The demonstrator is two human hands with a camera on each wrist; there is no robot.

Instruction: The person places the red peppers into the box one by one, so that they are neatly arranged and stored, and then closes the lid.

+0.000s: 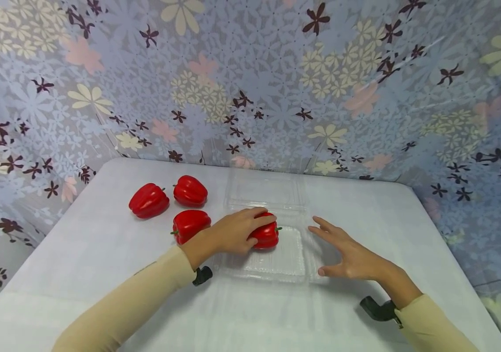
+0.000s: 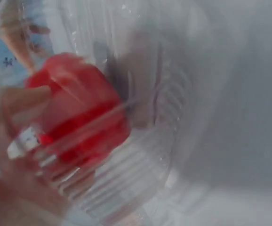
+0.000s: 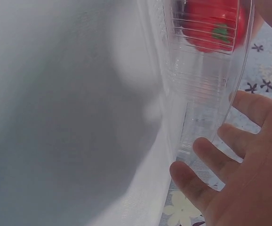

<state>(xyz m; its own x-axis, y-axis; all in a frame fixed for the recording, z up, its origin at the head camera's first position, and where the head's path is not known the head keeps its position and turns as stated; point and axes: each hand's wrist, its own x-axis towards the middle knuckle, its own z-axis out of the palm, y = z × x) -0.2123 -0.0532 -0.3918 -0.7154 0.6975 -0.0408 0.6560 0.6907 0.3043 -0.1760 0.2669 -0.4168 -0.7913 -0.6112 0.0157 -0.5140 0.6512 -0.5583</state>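
Observation:
My left hand (image 1: pixel 238 230) grips a red bell pepper (image 1: pixel 266 235) from above, with its fingers over the top and the thumb at the near side. The pepper sits inside or just over the left half of a clear plastic clamshell container (image 1: pixel 292 254); its green stem points right. Through the clear wall, the left wrist view shows the same pepper (image 2: pixel 86 110), blurred. Beside the container's right edge, my right hand (image 1: pixel 352 254) holds nothing, its fingers spread. In the right wrist view, those fingers (image 3: pixel 216 162) lie close to the container wall (image 3: pixel 206 84); contact is unclear.
Three more red bell peppers lie left of the container: one at far left (image 1: pixel 148 201), one at the back (image 1: pixel 190 191) and one (image 1: pixel 191 225) near my left wrist. The container's raised lid (image 1: pixel 265 190) stands behind its base. A flowered cloth (image 1: pixel 250 73) hangs behind the white table (image 1: pixel 79 259).

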